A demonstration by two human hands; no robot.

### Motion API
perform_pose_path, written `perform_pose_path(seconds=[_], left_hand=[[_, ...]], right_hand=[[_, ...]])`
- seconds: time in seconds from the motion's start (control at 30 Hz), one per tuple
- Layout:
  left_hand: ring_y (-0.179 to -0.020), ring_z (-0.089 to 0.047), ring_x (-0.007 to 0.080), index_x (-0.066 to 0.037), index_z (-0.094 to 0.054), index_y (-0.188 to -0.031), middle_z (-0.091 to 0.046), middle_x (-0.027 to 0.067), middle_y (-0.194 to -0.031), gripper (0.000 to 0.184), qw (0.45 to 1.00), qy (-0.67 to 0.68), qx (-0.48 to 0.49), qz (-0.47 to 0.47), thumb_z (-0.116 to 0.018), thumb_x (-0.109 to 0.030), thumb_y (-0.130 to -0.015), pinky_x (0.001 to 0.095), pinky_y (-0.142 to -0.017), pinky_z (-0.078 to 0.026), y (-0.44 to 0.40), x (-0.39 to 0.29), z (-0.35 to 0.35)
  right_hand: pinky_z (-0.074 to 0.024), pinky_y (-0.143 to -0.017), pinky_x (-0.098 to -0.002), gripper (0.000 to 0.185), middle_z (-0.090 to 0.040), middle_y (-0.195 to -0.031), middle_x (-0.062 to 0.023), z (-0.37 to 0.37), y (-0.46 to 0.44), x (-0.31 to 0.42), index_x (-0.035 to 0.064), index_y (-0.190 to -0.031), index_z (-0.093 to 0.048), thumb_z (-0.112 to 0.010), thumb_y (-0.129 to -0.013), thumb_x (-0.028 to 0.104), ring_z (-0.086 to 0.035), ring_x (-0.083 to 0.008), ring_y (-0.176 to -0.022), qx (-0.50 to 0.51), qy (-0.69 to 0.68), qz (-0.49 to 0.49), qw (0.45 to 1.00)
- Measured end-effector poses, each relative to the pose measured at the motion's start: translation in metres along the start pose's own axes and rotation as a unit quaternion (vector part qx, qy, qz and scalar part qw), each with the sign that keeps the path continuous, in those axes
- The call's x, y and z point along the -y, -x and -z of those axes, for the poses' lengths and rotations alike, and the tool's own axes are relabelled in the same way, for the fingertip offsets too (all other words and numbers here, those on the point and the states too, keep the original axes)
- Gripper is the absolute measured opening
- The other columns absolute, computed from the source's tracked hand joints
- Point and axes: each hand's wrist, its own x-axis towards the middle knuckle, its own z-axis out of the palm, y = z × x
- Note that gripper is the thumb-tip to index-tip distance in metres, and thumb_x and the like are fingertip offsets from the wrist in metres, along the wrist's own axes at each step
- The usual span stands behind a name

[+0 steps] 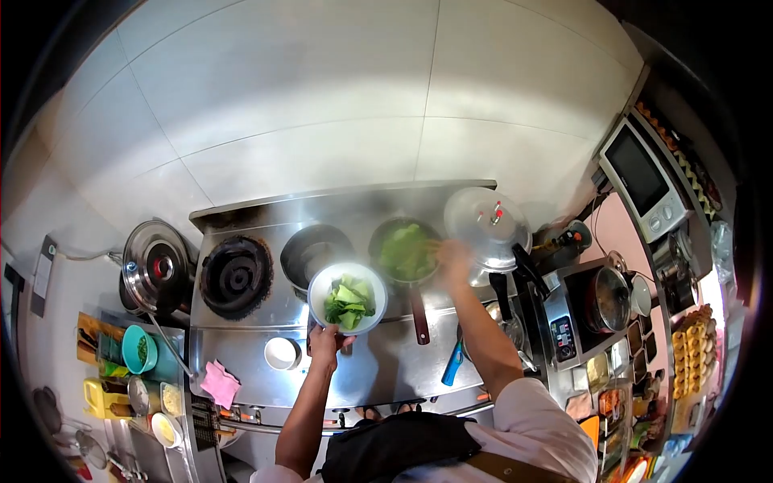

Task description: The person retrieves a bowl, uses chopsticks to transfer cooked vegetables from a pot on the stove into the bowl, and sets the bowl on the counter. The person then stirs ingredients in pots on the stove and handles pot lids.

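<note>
A white bowl (314,299) with chopped green leaves (349,301) in it is held by my left hand (325,344), whose fingers grip the near rim. My right hand (452,259), smeared by motion, is at the right edge of a pan (375,256) on the stove. Green leaves (405,251) lie in that pan, and its dark red handle (420,318) points toward me. Whatever my right fingers hold, if anything, cannot be made out. Behind the bowl sits a dark pot (316,241), partly covered by it.
Left: black burner (236,278), white cup (281,353), pink cloth (220,383) and teal bowl (135,350). Right: large lidded pot (487,225), blue-handled utensil (452,366), glass-lidded pot (609,299) on a cooker, microwave (644,177) and egg trays (691,350).
</note>
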Motion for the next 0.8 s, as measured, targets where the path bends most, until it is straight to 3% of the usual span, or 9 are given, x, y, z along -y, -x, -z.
perform_pose_path(seconds=[0.1,0.23,0.3,0.43,0.53,0.6,0.67,0.7,0.8], left_hand=[[-0.069,-0.067,0.0266,0.014,-0.046,-0.115,-0.062,0.0218,-0.096,0.036,1.0,0.003,0.009,-0.006,-0.048,-0.002,-0.084,0.0317,-0.057,-0.061,-0.009,0.0,-0.01],[-0.07,-0.068,0.0282,0.014,-0.047,-0.114,-0.063,0.0228,-0.098,0.035,1.0,-0.02,0.021,0.002,-0.048,-0.003,-0.084,0.031,-0.057,-0.06,-0.023,0.003,-0.021],[-0.074,-0.066,0.0275,0.014,-0.049,-0.106,-0.062,0.0218,-0.096,0.029,0.999,0.02,0.026,-0.002,-0.046,-0.003,-0.083,0.0308,-0.057,-0.06,-0.027,0.005,-0.029],[-0.077,-0.066,0.0268,0.012,-0.048,-0.113,-0.061,0.0203,-0.1,0.034,0.999,0.017,0.043,0.004,-0.046,-0.002,-0.082,0.0316,-0.06,-0.061,-0.042,0.012,-0.036],[-0.079,-0.067,0.0267,0.011,-0.049,-0.115,-0.062,0.019,-0.101,0.035,0.999,0.019,0.034,0.008,-0.046,-0.003,-0.082,0.0317,-0.061,-0.061,-0.041,0.009,-0.047],[-0.08,-0.067,0.0275,0.01,-0.049,-0.115,-0.062,0.0191,-0.103,0.036,0.998,0.024,0.055,0.01,-0.046,-0.002,-0.082,0.0325,-0.062,-0.062,-0.042,0.01,-0.049],[-0.079,-0.067,0.0282,0.011,-0.049,-0.115,-0.062,0.0198,-0.103,0.036,0.997,0.027,0.074,0.017,-0.047,-0.001,-0.082,0.0332,-0.062,-0.062,-0.045,0.013,-0.049],[-0.078,-0.067,0.0285,0.011,-0.049,-0.115,-0.062,0.0201,-0.104,0.036,0.997,0.023,0.073,0.018,-0.047,-0.001,-0.082,0.0334,-0.062,-0.062,-0.044,0.013,-0.05],[-0.077,-0.067,0.0294,0.011,-0.048,-0.116,-0.061,0.0209,-0.103,0.036,0.997,0.007,0.073,0.018,-0.047,-0.002,-0.082,0.034,-0.061,-0.062,-0.04,0.015,-0.051]], right_hand=[[-0.05,-0.042,-0.0275,0.024,-0.061,-0.065,-0.0096,-0.002,-0.008,0.019,-0.0012,-0.081,-0.06,-0.056,-0.092,0.02,-0.059,-0.0186,-0.047,-0.008,-0.002,-0.006,1.0],[-0.0496,-0.043,-0.0274,0.023,-0.062,-0.067,-0.01,-0.004,-0.02,0.047,-0.0017,-0.082,-0.061,-0.056,-0.09,0.019,-0.059,-0.0179,-0.048,0.077,0.268,0.279,0.919],[-0.0493,-0.043,-0.0275,0.023,-0.062,-0.068,-0.0101,-0.008,-0.025,0.06,-0.0016,-0.083,-0.061,-0.056,-0.091,0.019,-0.059,-0.0176,-0.049,0.108,0.258,0.264,0.923],[-0.0487,-0.043,-0.0277,0.024,-0.062,-0.069,-0.0098,-0.04,0.0,0.137,-0.0012,-0.085,-0.061,-0.056,-0.092,0.021,-0.059,-0.017,-0.05,0.108,0.017,0.01,0.994],[-0.0491,-0.043,-0.0276,0.025,-0.061,-0.068,-0.0091,-0.056,0.018,0.165,-0.0009,-0.086,-0.061,-0.056,-0.093,0.022,-0.059,-0.0165,-0.051,0.157,0.126,0.04,0.979],[-0.0496,-0.043,-0.0272,0.026,-0.061,-0.067,-0.0088,-0.066,0.035,0.175,-0.0008,-0.086,-0.062,-0.056,-0.094,0.023,-0.06,-0.0162,-0.05,0.173,0.114,-0.021,0.978],[-0.0498,-0.042,-0.0267,0.025,-0.061,-0.067,-0.0087,-0.085,0.062,0.181,-0.0009,-0.086,-0.062,-0.055,-0.094,0.022,-0.06,-0.0161,-0.049,0.148,-0.057,-0.213,0.964],[-0.0497,-0.041,-0.0262,0.025,-0.061,-0.066,-0.0091,-0.088,0.07,0.169,-0.0011,-0.086,-0.062,-0.056,-0.093,0.022,-0.06,-0.0161,-0.048,0.186,0.022,-0.136,0.973],[-0.0498,-0.041,-0.026,0.021,-0.061,-0.066,-0.0088,-0.1,0.097,0.158,-0.0031,-0.089,-0.062,-0.058,-0.091,0.018,-0.06,-0.0163,-0.048,0.251,0.18,-0.08,0.948]])
